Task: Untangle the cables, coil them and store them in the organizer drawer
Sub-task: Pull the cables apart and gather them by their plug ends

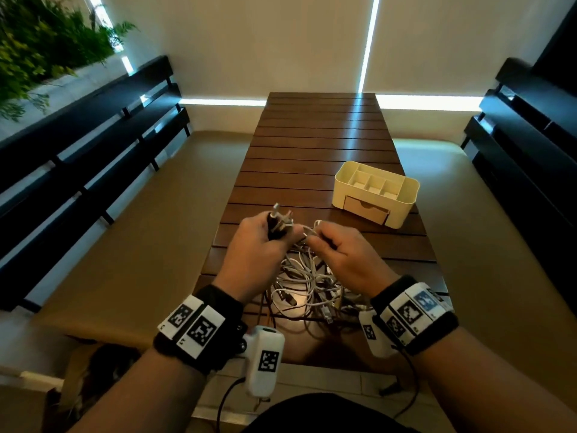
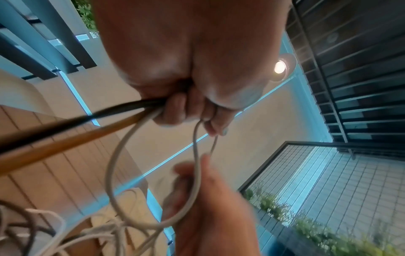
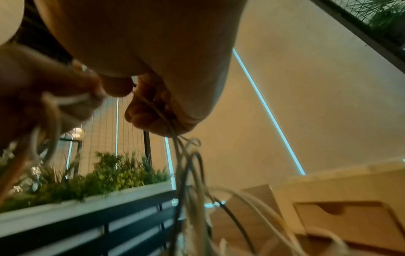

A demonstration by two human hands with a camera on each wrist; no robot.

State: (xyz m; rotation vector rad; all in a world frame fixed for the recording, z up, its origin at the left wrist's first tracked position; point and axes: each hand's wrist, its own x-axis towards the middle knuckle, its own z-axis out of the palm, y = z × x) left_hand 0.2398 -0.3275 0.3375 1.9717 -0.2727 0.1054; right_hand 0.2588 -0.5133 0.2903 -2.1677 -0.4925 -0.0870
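Both forearms reach toward 12 o'clock, hands raised close together, each wrist in a black band. The left hand [image 1: 253, 245] is fisted around a bundle of cables [image 1: 278, 226]. At its 3 o'clock, the right hand [image 1: 343, 254] pinches a white cable [image 2: 197, 173] between thumb and curled fingers.

Cable tangle [image 1: 307, 284] lies on table [image 1: 315, 135], organizer [image 1: 376, 192] behind-right.

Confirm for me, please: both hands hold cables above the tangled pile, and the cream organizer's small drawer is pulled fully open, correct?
Not quite: the drawer of the cream organizer is closed, as the head view shows. The rest stands: the left hand and right hand hold cables above the tangled pile.
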